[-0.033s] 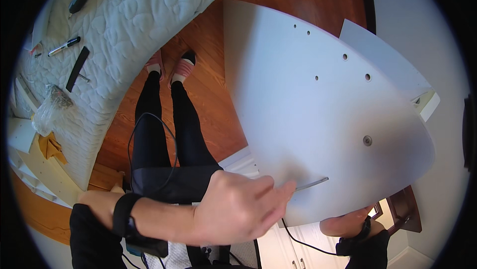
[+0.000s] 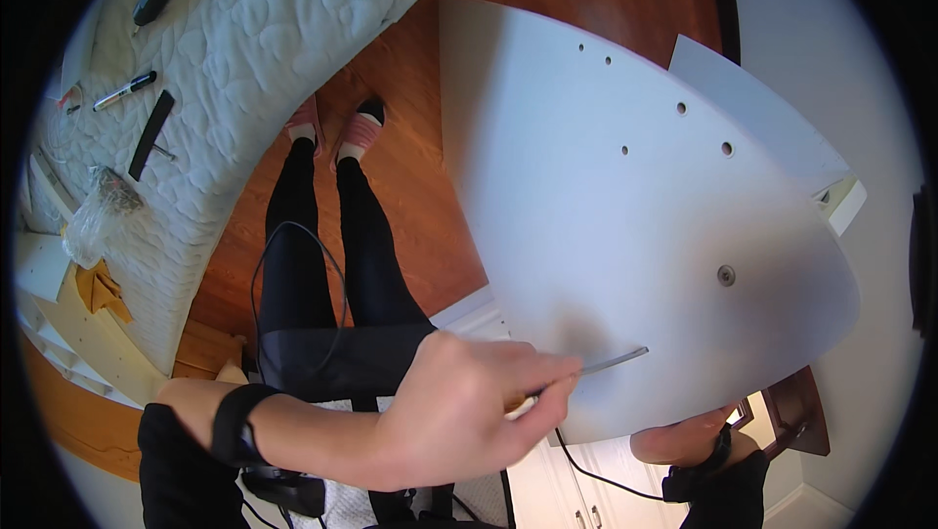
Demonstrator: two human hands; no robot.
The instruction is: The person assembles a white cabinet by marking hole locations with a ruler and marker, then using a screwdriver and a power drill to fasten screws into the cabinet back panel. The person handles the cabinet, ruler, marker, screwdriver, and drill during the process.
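I see a large pale grey panel (image 2: pixel 625 207) filling the right half of the view, drilled with several small holes and carrying one round metal fitting (image 2: pixel 726 275) near its right edge. To the left lies a white quilted mattress (image 2: pixel 293 31) over the reddish wood floor (image 2: pixel 410 177). On the mattress rest a clear crumpled plastic bag (image 2: pixel 101 207) at the left edge, a black flat strip (image 2: pixel 151 133) and a marker pen (image 2: pixel 124 90). My left hand (image 2: pixel 459 417) is closed, fingers pinching a thin metal tool (image 2: pixel 611 361) whose tip lies against the panel's lower part. My right hand (image 2: pixel 679 441) sits under the panel's bottom edge, mostly hidden; I cannot tell how far open it is. A second pale panel (image 2: pixel 752 109) leans behind, top right.
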